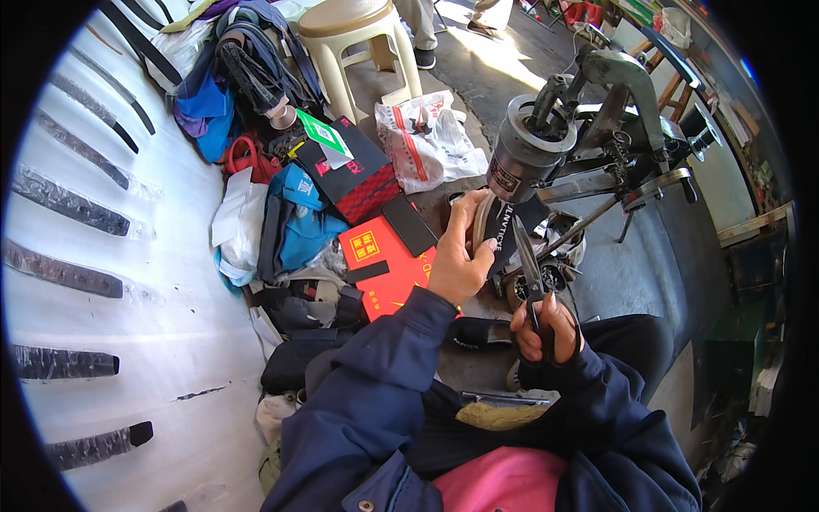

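My left hand (461, 263) grips a black shoe (517, 227) with a pale sole edge and white lettering; the fingers lie along the sole side. My right hand (548, 329) is closed around the handles of a pair of scissors (531, 271). Their dark blades point up and away, close beside the shoe's right side. Just beyond the shoe stands a metal shoe-stitching machine (531, 149), its round drum above my left fingertips. In front of my lap lies a black item with white lettering (480, 334), perhaps the other shoe.
To the left sit a red box (373, 288), a black-and-red shoebox (358, 183), a white plastic bag (426, 141) and piled cloths and bags (299, 218). A beige stool (348, 21) stands behind them. Dark straps hang on a white panel (183, 299). Another person's legs (422, 34) show far off.
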`<move>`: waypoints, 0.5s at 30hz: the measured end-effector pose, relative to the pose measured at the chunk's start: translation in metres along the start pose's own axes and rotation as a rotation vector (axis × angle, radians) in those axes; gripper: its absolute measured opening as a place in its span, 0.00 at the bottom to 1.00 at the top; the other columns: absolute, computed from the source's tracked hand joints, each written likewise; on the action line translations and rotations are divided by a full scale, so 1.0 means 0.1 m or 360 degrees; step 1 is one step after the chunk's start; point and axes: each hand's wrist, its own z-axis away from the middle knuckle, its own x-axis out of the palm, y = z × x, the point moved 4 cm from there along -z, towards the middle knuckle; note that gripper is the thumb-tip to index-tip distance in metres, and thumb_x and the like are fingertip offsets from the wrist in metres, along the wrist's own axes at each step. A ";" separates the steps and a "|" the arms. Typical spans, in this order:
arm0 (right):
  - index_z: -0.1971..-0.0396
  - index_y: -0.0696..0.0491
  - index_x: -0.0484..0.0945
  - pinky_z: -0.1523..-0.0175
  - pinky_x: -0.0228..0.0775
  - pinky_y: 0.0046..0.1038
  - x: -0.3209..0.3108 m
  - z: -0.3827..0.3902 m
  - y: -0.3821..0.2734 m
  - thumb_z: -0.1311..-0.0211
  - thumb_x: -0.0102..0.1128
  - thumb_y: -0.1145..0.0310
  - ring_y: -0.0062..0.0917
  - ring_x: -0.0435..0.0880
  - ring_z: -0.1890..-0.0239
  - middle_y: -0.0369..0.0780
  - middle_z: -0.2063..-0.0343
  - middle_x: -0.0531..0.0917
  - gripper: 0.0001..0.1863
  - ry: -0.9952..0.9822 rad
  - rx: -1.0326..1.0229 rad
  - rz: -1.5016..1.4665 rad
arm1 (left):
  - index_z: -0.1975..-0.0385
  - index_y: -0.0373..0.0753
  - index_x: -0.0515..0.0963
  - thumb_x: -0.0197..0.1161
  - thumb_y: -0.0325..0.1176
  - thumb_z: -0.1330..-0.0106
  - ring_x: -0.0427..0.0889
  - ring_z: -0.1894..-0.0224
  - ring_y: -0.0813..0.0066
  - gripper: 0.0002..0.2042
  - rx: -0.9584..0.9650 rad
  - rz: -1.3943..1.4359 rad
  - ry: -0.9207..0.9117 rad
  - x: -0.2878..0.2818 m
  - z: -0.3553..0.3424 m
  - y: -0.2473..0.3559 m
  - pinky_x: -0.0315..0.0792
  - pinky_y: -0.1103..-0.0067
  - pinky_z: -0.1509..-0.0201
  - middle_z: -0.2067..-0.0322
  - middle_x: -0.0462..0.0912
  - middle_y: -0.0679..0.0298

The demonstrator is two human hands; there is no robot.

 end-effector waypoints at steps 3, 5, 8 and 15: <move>0.64 0.60 0.77 0.78 0.58 0.21 0.01 0.00 -0.02 0.22 0.37 0.40 0.17 0.64 0.86 0.32 0.86 0.67 0.34 -0.0022 -0.0018 0.0007 | 0.32 0.34 0.59 0.52 0.15 0.40 0.66 0.30 0.64 0.32 0.0065 -0.0162 0.0039 -0.01 0.04 0.00 0.56 0.74 0.26 0.35 0.68 0.52; 0.65 0.60 0.77 0.79 0.58 0.20 0.02 -0.01 -0.03 0.22 0.36 0.40 0.17 0.64 0.86 0.32 0.86 0.68 0.35 -0.0056 -0.0030 -0.0009 | 0.33 0.34 0.59 0.52 0.15 0.40 0.66 0.29 0.63 0.32 0.0077 -0.0231 0.0057 -0.01 0.08 0.00 0.56 0.74 0.26 0.35 0.68 0.50; 0.65 0.60 0.77 0.80 0.58 0.20 0.01 -0.05 -0.02 0.22 0.35 0.38 0.17 0.64 0.87 0.32 0.86 0.67 0.36 -0.0061 0.0017 -0.0024 | 0.33 0.34 0.60 0.52 0.15 0.40 0.66 0.29 0.61 0.31 0.0083 -0.0261 0.0079 -0.02 0.12 0.00 0.56 0.73 0.26 0.35 0.68 0.49; 0.66 0.59 0.77 0.82 0.57 0.21 -0.01 -0.19 0.02 0.24 0.32 0.34 0.17 0.63 0.89 0.31 0.88 0.65 0.40 -0.0133 0.0079 -0.0199 | 0.35 0.34 0.62 0.52 0.16 0.39 0.65 0.28 0.61 0.29 0.0011 -0.0173 0.0104 -0.03 0.12 -0.09 0.55 0.72 0.25 0.34 0.68 0.50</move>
